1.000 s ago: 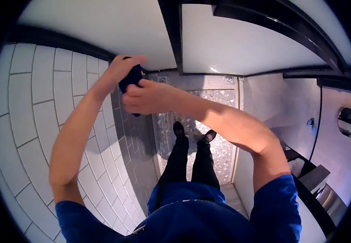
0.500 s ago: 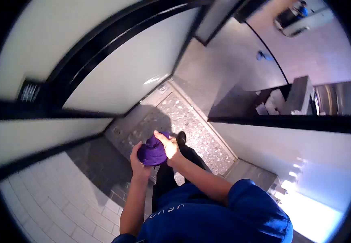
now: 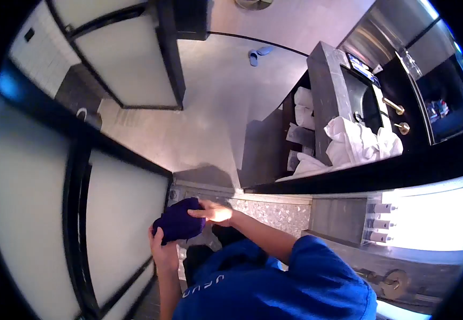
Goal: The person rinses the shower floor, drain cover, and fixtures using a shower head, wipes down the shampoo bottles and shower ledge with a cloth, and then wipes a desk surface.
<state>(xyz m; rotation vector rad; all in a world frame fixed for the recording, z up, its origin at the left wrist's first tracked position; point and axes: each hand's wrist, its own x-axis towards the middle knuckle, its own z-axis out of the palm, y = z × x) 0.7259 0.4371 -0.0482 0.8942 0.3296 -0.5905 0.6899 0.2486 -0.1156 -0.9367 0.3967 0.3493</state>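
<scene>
A folded purple cloth is held in front of my body, above the speckled floor. My left hand grips its lower left edge, with the thumb on top. On the other side, my right hand is closed on the cloth's upper right edge, thumb laid across it. The undersides of the fingers are hidden beneath the cloth.
A frosted glass door in a black frame stands close on my left. Ahead to the right is a counter with a black sink and white towels. Pump bottles hang at right. Blue slippers lie farther off.
My view has turned to the right, bringing the sink counter and towels into fuller sight. The purple cloth, bunched before, is now spread flatter between both hands.
</scene>
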